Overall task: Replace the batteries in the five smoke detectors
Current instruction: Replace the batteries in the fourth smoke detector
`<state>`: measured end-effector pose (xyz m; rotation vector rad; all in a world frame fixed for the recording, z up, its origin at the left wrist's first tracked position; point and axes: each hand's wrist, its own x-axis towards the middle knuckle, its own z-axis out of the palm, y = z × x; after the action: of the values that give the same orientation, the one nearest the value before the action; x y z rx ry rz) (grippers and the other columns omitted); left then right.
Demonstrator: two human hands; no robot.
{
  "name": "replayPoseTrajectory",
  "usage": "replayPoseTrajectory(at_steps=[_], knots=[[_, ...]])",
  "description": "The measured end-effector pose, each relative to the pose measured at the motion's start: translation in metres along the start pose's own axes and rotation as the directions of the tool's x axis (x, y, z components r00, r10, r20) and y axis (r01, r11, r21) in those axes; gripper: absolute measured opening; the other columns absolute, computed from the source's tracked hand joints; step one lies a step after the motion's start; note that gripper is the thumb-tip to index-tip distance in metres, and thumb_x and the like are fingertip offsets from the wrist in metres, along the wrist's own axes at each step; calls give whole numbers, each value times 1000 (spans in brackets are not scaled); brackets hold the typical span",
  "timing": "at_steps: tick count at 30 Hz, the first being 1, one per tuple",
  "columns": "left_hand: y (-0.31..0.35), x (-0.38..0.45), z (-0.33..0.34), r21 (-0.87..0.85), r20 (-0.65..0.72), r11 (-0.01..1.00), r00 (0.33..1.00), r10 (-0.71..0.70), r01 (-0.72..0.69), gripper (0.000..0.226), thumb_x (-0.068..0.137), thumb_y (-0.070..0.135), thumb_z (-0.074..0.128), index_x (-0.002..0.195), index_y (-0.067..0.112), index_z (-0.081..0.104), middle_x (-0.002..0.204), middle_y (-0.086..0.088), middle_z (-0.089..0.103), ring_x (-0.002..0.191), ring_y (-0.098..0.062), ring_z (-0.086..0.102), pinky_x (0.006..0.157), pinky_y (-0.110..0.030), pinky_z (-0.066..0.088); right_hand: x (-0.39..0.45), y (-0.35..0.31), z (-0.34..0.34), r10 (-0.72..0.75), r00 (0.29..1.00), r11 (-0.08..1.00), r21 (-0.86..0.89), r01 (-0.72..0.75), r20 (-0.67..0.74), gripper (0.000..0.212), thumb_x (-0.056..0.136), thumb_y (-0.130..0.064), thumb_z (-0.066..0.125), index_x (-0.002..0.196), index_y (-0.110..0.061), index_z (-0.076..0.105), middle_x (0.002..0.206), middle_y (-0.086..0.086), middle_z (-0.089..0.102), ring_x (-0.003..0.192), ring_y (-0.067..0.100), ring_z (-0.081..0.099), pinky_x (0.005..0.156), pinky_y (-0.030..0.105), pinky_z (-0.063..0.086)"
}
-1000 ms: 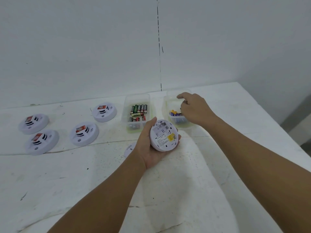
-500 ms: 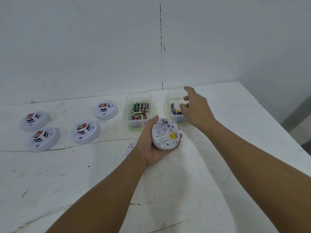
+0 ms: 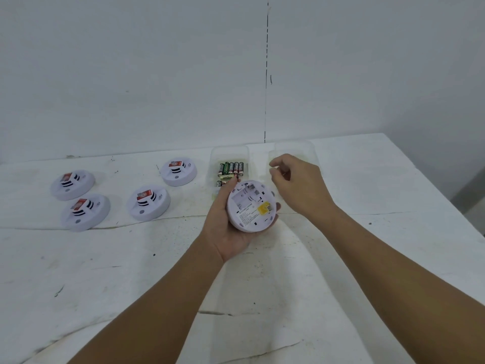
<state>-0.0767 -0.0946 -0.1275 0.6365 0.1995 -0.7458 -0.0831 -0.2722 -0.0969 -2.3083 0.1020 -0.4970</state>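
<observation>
My left hand (image 3: 223, 232) grips a white smoke detector (image 3: 252, 204) above the table, its back side up with a label, a yellow sticker and an open battery bay. My right hand (image 3: 299, 185) hovers just right of it, over a clear tray (image 3: 294, 147), fingers loosely curled with nothing visible in them; the hand hides that tray's contents. A second clear tray (image 3: 214, 164) behind the detector holds several green batteries (image 3: 231, 169). More detectors lie face up at the left: (image 3: 179, 172), (image 3: 148, 202), (image 3: 72, 183).
A fourth face-up detector (image 3: 85, 211) lies at the front left. The white, stained table (image 3: 131, 271) meets a white wall at the back. Its right edge (image 3: 446, 206) runs diagonally toward me.
My right hand has come up out of the right tray and drawn back toward the detector, its fingers curling in. The left hand has kept hold of the detector.
</observation>
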Motion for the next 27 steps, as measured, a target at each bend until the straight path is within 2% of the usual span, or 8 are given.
replayPoseTrajectory(at_steps=[2,4,7,10,14,17,20,27], knots=[[13,-11,-15,-20,-36,999,998,44,-45,67,91,51,65,144,11,58,146,-20,58,140,-44,48,114,-54,40,1,-5,6,-13,1000,1000,-3,13,22,15,102,-23,60,113,-20,70,86,-14,67,78,-1,61,70,7,43],[26,-21,-33,-37,-65,993,992,108,-110,63,94,50,61,142,10,59,143,-22,60,139,-47,48,116,-55,38,3,-12,12,-31,999,999,-11,31,45,15,102,-22,60,113,-19,71,89,-12,68,78,2,62,75,19,49],[43,-30,-59,-62,-106,976,973,204,-211,55,97,48,56,137,10,63,139,-21,63,134,-48,52,105,-55,47,8,-20,22,-61,995,997,-35,64,74,15,101,-19,61,111,-18,72,90,-12,67,75,2,60,79,26,50],[56,-33,-73,-36,-120,965,960,253,-259,52,95,48,56,132,13,64,139,-21,63,136,-46,51,101,-55,49,17,-30,33,-106,985,989,-92,119,135,18,101,-19,62,113,-18,74,92,-13,68,80,7,60,89,31,52],[64,-31,-79,-9,-134,969,961,243,-247,52,95,50,56,132,15,65,144,-18,60,138,-42,51,103,-56,48,33,-42,48,-91,956,973,-181,146,279,22,100,-18,62,117,-19,75,103,-6,74,92,12,61,83,29,49],[67,-26,-85,-39,-117,978,973,199,-205,56,97,50,57,140,16,62,143,-16,61,138,-38,52,100,-56,50,45,-47,62,-67,937,958,-239,156,343,22,98,-17,64,116,-18,76,109,-2,75,103,19,66,90,34,54],[71,-23,-89,-62,-111,984,980,162,-170,59,97,51,57,144,16,59,139,-16,64,137,-38,52,104,-57,48,56,-48,75,-31,923,943,-296,155,384,20,97,-17,65,112,-21,77,110,-3,73,103,20,66,93,37,55],[71,-24,-88,-40,-132,989,982,136,-143,56,96,51,59,138,14,64,138,-16,65,124,-38,60,110,-55,45,81,-58,91,69,861,911,-385,152,504,21,90,-28,77,112,-25,77,96,-12,63,104,17,65,95,37,55]])
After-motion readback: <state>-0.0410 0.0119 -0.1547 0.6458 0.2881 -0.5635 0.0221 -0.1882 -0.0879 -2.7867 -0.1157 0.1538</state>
